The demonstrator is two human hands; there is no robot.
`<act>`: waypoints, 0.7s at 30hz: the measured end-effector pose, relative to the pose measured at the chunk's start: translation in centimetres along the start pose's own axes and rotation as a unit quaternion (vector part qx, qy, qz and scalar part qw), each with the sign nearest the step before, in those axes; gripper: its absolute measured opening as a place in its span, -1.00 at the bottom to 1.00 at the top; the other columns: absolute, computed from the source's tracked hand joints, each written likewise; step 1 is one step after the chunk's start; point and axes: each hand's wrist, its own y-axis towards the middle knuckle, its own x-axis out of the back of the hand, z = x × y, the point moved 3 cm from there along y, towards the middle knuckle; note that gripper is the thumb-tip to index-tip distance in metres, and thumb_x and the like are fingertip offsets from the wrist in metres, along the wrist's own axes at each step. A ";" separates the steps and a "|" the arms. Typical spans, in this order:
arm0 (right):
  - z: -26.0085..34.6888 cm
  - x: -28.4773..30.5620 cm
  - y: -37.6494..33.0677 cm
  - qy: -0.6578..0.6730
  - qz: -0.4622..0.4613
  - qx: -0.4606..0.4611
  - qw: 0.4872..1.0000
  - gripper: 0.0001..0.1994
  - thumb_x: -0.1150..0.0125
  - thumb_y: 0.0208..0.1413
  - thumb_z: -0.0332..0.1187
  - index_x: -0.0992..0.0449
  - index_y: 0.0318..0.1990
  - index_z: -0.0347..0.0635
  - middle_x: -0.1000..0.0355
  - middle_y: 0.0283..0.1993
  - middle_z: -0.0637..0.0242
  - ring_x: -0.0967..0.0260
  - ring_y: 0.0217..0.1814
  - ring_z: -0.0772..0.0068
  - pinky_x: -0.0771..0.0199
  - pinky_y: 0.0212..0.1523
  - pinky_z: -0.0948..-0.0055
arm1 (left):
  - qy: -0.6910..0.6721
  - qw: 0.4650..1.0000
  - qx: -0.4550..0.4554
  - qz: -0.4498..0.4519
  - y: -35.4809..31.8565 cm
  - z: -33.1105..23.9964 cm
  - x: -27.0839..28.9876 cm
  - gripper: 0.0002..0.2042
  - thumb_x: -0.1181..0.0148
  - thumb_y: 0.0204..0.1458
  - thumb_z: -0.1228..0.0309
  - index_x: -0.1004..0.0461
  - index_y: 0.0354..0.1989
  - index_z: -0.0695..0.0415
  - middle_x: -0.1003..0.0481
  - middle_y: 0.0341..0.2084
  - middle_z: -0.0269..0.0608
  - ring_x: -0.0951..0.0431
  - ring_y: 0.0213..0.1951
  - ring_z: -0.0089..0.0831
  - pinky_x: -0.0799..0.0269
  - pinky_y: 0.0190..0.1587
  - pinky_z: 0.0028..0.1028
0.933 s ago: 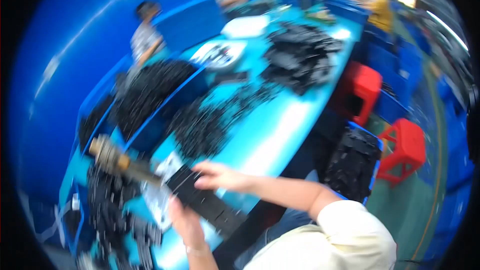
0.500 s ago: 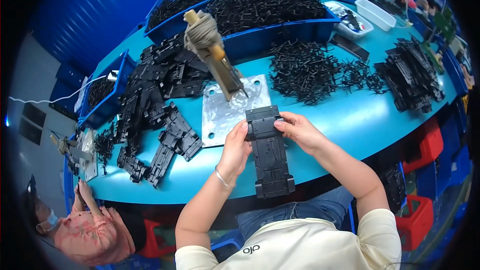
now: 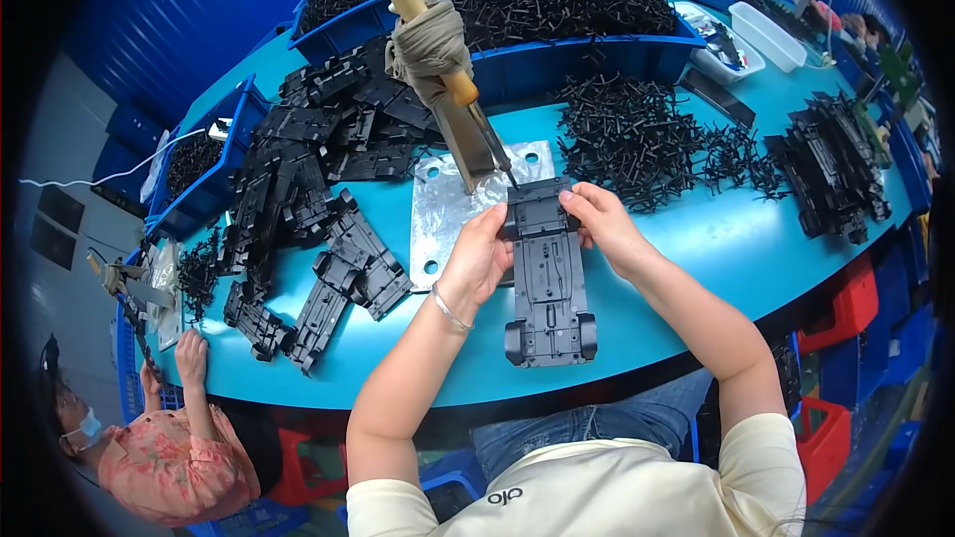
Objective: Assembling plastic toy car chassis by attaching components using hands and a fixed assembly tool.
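A long black plastic chassis plate point(image 3: 550, 283), molded with ribs, holes and rounded arches at its near end, is held level between both hands. My left hand point(image 3: 481, 261) grips its upper left edge, thumb on top. On the opposite edge my right hand point(image 3: 604, 224) pinches it, thumb on top. Its far end lies over the square metal base plate point(image 3: 430, 229), close under the thin metal tip point(image 3: 512, 179) of a stand point(image 3: 453, 109) wrapped in grey cloth with a wooden grip. Whether the tip touches the plate I cannot tell.
Similar black plates are heaped on the left of the turquoise table point(image 3: 676, 268) and stacked point(image 3: 831, 169) at right. Small black parts form a pile point(image 3: 632, 139) and fill a blue bin point(image 3: 587, 60). White trays point(image 3: 766, 37) stand farther back. A co-worker point(image 3: 169, 457) sits at left.
My hands have carried the chassis plate forward, bringing its far end near the tip of the stand. The view has shifted slightly. The co-worker's hand at left has moved.
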 end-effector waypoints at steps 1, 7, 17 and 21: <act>0.0 0.0 0.2 -0.005 0.005 -0.001 1.000 -0.81 0.12 -0.02 -0.23 -0.27 -0.50 -0.15 -0.15 -0.65 0.55 -0.03 -0.67 0.75 -0.03 -0.67 0.75 | -0.001 1.000 -0.007 -0.004 0.1 -0.1 0.2 -0.71 0.28 0.02 0.32 -0.20 -0.24 0.32 -0.35 -0.35 -0.12 -0.41 -0.39 -0.44 -0.37 -0.35 -0.52; 0.4 -0.2 0.5 -0.001 -0.003 0.016 1.000 -0.83 0.13 -0.02 -0.25 -0.27 -0.48 -0.14 -0.17 -0.63 0.55 -0.02 -0.67 0.77 -0.03 -0.67 0.76 | 0.006 1.000 -0.018 -0.003 0.6 -0.5 0.8 -0.72 0.26 0.01 0.31 -0.22 -0.26 0.30 -0.36 -0.37 -0.14 -0.41 -0.40 -0.46 -0.37 -0.36 -0.54; 0.0 0.0 0.4 0.004 0.003 0.034 0.999 -0.78 0.10 -0.04 -0.22 -0.27 -0.42 -0.22 -0.21 -0.56 0.46 -0.06 -0.65 0.73 -0.06 -0.67 0.72 | 0.019 1.000 -0.017 -0.006 0.1 -0.6 0.2 -0.72 0.26 0.01 0.30 -0.22 -0.26 0.28 -0.36 -0.38 -0.16 -0.41 -0.43 -0.50 -0.38 -0.42 -0.57; 0.0 -0.1 0.4 0.006 0.007 0.038 0.999 -0.78 0.09 -0.04 -0.22 -0.27 -0.42 -0.22 -0.21 -0.56 0.45 -0.06 -0.65 0.73 -0.05 -0.67 0.72 | 0.019 1.000 -0.019 -0.010 0.1 -0.6 0.3 -0.72 0.27 0.02 0.31 -0.22 -0.26 0.28 -0.36 -0.38 -0.17 -0.41 -0.43 -0.50 -0.38 -0.42 -0.57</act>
